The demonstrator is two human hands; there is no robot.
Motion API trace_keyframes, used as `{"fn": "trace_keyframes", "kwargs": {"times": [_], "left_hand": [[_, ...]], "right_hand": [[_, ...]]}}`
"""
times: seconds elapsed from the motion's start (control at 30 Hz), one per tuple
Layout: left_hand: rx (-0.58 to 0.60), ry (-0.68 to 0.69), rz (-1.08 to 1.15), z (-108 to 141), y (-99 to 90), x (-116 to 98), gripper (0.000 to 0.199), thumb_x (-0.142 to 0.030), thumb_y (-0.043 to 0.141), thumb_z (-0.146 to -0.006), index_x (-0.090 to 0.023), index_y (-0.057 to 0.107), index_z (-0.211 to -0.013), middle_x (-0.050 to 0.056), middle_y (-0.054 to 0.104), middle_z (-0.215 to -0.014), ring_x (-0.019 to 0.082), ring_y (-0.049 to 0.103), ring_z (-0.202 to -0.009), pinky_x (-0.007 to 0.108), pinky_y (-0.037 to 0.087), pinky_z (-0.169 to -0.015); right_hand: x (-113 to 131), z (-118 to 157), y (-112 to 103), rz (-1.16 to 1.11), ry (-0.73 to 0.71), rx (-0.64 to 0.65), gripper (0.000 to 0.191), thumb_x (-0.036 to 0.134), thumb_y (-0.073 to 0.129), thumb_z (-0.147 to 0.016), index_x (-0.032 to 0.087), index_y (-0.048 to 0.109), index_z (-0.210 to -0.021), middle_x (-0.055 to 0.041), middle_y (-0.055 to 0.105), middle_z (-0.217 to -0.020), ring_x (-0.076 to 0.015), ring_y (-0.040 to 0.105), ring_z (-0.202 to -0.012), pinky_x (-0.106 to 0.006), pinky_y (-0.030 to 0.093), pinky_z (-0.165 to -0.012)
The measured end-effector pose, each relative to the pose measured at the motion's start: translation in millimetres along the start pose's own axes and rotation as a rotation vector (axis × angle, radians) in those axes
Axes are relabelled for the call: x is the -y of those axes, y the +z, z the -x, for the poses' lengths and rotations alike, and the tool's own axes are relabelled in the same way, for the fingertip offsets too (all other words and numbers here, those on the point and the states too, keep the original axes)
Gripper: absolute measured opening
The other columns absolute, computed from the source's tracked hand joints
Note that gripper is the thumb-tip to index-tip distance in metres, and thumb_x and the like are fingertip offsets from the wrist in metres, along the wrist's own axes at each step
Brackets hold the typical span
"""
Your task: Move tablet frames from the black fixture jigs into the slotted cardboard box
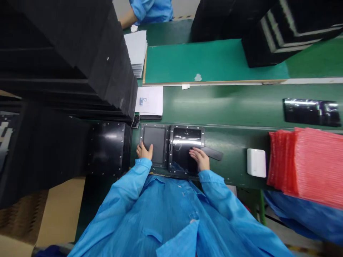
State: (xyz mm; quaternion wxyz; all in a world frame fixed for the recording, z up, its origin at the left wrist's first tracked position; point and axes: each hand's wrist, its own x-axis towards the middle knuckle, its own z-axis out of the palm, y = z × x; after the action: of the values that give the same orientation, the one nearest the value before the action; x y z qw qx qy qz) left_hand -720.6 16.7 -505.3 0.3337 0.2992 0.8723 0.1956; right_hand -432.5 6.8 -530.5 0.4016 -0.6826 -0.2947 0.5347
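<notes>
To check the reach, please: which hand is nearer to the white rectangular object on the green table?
Right. The right hand, on the glossy black panel, is left of the white rectangular object; the left hand, on the matte dark panel, is farther left.

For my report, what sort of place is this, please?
Probably an electronics assembly line: a green workbench, a blue anti-static coat and stacked red bubble bags.

Green workbench point(222, 103); green mat point(211, 60) on wooden board point(214, 82) beyond; cardboard box point(60, 210) lower left
</notes>
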Motion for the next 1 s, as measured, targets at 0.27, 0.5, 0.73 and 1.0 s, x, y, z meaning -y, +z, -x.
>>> {"fn": "trace_keyframes", "kwargs": {"times": [0.27,0.5,0.73,1.0], "left_hand": [[0.565,0.319,0.402,61.0,0.2,1.9,0.062,-0.061,0.033,-0.090,-0.016,0.073,-0.079,0.009,0.069,-0.079,0.021,0.066,-0.083,0.036,0.051,-0.084],[0.474,0.714,-0.181,134.3,50.1,-13.9,0.023,-0.039,0.058,-0.085,-0.021,0.073,-0.084,0.007,0.064,-0.097,0.022,0.057,-0.097,0.038,0.048,-0.091],[0.492,0.833,-0.421,175.3,70.3,-39.0,0.027,-0.040,0.056,-0.087,-0.022,0.070,-0.103,0.007,0.065,-0.108,0.023,0.057,-0.104,0.039,0.049,-0.089],[0.403,0.837,-0.576,189.8,46.5,-30.5,0.030,-0.040,0.054,-0.088,-0.021,0.069,-0.106,0.008,0.068,-0.108,0.021,0.061,-0.100,0.036,0.049,-0.087]], "right_hand": [[38.2,18.2,19.8,0.291,-0.009,0.363,0.063,0.076,0.042,-0.072,0.019,0.065,-0.087,-0.0136,0.071,-0.092,-0.0254,0.068,-0.084,-0.036,0.053,-0.070],[37.3,29.6,-3.2,0.614,-0.275,0.285,0.062,0.077,0.032,-0.078,0.021,0.047,-0.056,-0.0070,0.056,-0.053,-0.0205,0.056,-0.055,-0.031,0.043,-0.056],[32.9,-8.1,-76.0,0.848,-0.204,0.222,0.067,0.071,0.029,-0.084,0.019,0.061,-0.056,-0.0109,0.061,-0.057,-0.0236,0.059,-0.059,-0.033,0.044,-0.057],[51.1,-24.3,-95.4,1.097,-0.340,0.286,0.051,0.054,0.038,-0.084,0.024,0.071,-0.060,-0.0127,0.066,-0.061,-0.0250,0.062,-0.055,-0.031,0.040,-0.049]]}}
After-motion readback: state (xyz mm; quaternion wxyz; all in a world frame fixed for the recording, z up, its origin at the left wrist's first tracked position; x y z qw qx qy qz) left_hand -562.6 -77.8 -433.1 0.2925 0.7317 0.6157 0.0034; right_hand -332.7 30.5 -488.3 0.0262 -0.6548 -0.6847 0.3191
